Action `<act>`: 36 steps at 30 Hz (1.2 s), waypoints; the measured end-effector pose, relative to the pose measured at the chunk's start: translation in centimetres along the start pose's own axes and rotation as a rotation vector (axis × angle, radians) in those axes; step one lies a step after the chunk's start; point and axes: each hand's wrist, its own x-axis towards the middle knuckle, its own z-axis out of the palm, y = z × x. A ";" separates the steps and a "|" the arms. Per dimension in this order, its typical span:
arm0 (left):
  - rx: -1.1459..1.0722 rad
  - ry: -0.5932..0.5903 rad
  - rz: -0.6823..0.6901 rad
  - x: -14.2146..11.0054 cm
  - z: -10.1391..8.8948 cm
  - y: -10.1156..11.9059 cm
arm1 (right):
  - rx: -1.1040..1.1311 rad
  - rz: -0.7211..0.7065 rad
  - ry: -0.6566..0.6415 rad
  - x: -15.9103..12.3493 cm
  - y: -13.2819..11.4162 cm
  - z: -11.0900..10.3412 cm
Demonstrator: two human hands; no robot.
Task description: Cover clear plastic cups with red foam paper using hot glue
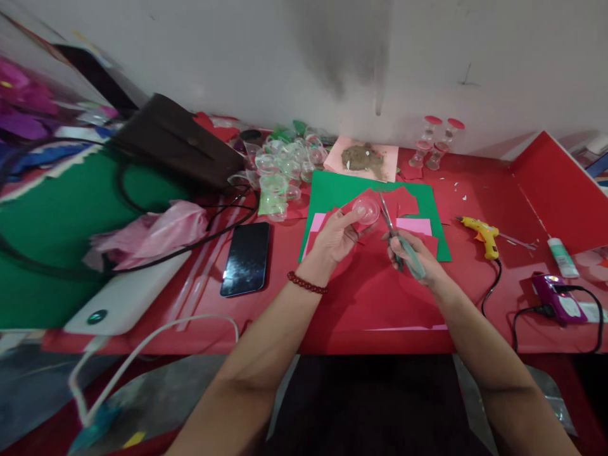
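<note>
My left hand (337,237) pinches a small round clear plastic cup (368,213), held against red paper (405,201); whether the cup is stuck to the paper I cannot tell. Closed round the green handles of a pair of scissors (409,254), my right hand (424,256) is just to the right of the cup. The blades point up and away, close beside the cup's rim, and look nearly closed. Beneath both hands lie red sheets, pink paper (418,224) and a green sheet (439,228).
Clear plastic cups (285,158) crowd the back, near sand on pink paper (335,158). Red-capped cup stacks (434,142) stand farther right. A yellow glue gun (482,233), glue bottle (563,256) and purple power adapter (560,301) lie right; a phone (246,259), cables and white power bank (128,297) left.
</note>
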 end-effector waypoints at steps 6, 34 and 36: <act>-0.023 0.057 0.004 -0.3 0.6 -0.2 | -0.017 0.005 0.015 0.2 0.3 0.0; 0.019 0.063 0.015 0.4 0.5 -0.6 | -0.093 -0.028 0.087 1.0 1.2 0.1; 0.015 0.045 0.009 0.7 0.4 -0.8 | -0.106 -0.027 0.090 1.2 1.3 0.1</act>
